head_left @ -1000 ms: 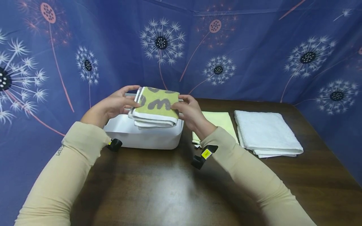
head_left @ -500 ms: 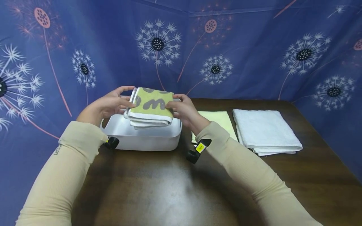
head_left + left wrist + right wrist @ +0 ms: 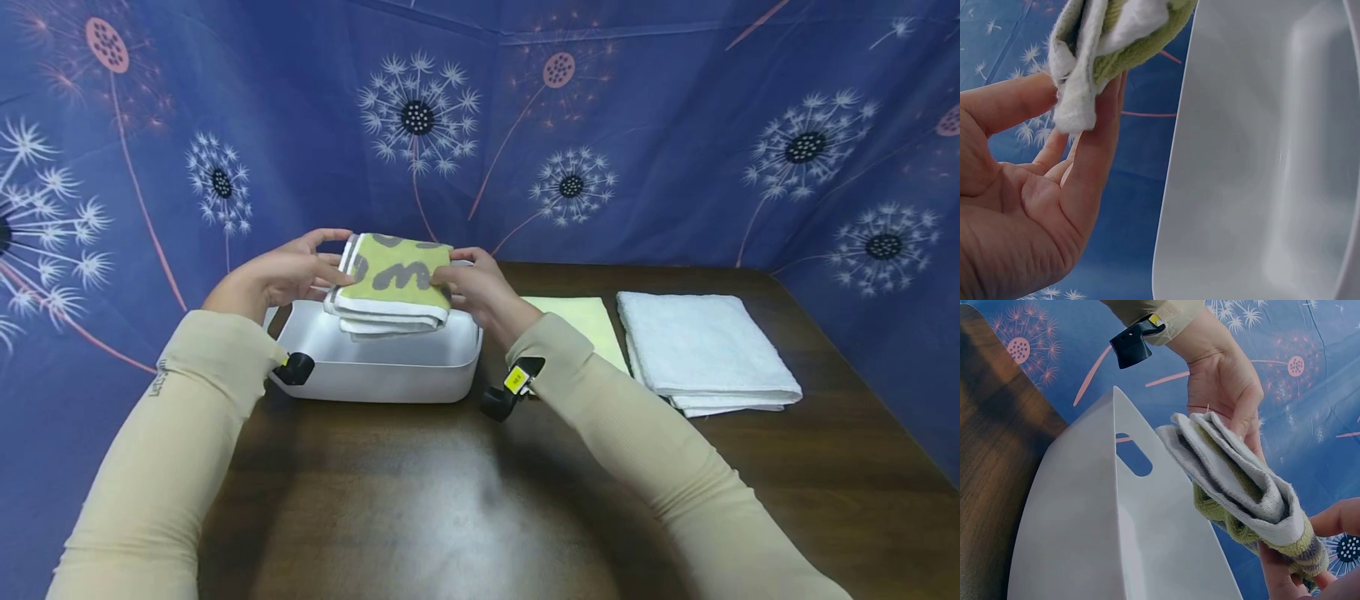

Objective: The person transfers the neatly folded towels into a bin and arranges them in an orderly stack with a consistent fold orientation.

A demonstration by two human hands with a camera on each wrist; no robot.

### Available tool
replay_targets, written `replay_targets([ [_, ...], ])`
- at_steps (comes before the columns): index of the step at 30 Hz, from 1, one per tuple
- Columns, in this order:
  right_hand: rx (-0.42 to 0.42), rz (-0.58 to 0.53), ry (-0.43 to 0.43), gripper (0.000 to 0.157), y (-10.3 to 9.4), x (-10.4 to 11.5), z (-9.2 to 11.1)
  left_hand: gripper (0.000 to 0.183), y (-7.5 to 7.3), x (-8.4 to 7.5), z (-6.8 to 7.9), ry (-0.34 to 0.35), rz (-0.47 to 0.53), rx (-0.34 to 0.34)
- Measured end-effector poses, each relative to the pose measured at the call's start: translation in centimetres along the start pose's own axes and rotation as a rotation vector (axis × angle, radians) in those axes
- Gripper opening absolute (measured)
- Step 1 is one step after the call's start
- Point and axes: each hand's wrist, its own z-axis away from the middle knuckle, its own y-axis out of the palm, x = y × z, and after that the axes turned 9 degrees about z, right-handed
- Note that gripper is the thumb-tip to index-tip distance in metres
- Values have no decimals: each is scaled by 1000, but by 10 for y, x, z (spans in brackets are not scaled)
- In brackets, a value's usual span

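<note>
Between both hands hangs a folded green towel [image 3: 397, 275] with grey markings and white edges, held over a white plastic bin [image 3: 375, 382]. The left hand [image 3: 288, 271] pinches its left side, thumb on top and fingers beneath; in the left wrist view, the left hand [image 3: 1041, 200] grips the white folded edge. On the opposite side, the right hand [image 3: 483, 292] pinches the towel, its thumb across the upper face. Layered folds of the towel [image 3: 1247, 481] show in the right wrist view, beside the bin's wall [image 3: 1072, 506]. The bin's visible inside [image 3: 1241, 156] is bare.
Right of the bin lies a folded pale yellow cloth [image 3: 581, 321], partly hidden by the right forearm. Beyond it is a thick folded white towel [image 3: 708, 346]. All stand on a dark wooden table [image 3: 420, 500], with a blue dandelion-patterned curtain [image 3: 660, 100] behind.
Both hands have shifted slightly left with the green towel, still above the bin. The head view has also turned a little. Both grips look the same.
</note>
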Motion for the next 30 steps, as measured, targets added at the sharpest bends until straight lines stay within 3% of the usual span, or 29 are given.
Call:
replay_targets([
  [17,-9,77,59,47,7,-1,-20,83,-4,-2,-16,-70,-78,-35],
  [30,32,79,125,49,10,-10,-37,83,-9,11,-28,-118,-99,-44],
])
